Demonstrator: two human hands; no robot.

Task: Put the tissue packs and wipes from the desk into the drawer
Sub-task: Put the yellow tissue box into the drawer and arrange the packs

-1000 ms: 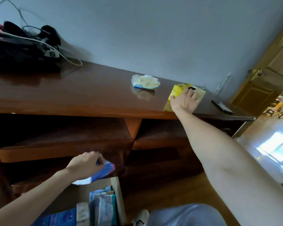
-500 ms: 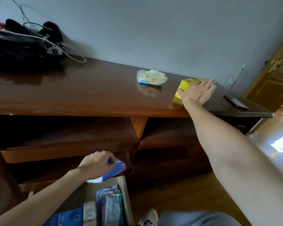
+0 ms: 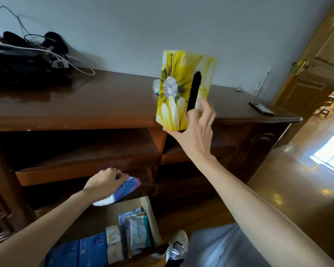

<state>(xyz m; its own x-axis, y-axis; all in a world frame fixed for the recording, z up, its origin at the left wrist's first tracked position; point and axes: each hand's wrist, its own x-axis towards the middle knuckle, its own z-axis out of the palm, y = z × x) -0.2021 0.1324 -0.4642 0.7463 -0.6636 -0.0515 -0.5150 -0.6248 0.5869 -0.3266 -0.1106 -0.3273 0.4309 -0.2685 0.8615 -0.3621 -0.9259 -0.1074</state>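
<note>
At far left on the desk (image 3: 104, 105), a dark pile of bags and cables (image 3: 33, 60) sits against the wall; it is no part of the task. Below the desk edge, the left hand (image 3: 104, 183) is closed around a blue pack (image 3: 128, 187), thumb on top; the pack is tilted and hangs just above the back end of the open drawer (image 3: 150, 216), not yet released. Within the drawer, several packs already lie side by side: blue packs (image 3: 79, 251) toward the near left, pale packs (image 3: 137, 228) along the right wall; free floor shows at the back left, so room appears to remain. Right of centre, the right hand (image 3: 195, 135) holds a yellow box (image 3: 183, 91) by its lower end, thumb under the bottom corner, one finger hooked into the dark slot; the box stands upright in the air, clear of the desk top, in front of the wall. Behind the box, a small white pack (image 3: 156, 86) shows only as an edge on the desk; its full shape is hidden. Further right, a dark phone-like item (image 3: 261, 108) lies near the desk corner; a wooden door (image 3: 316, 60) stands beyond.

Judged progress: well over half done; the blue pack and the yellow box are in hand and need lowering into the drawer; the white pack on the desk is left to collect.
</note>
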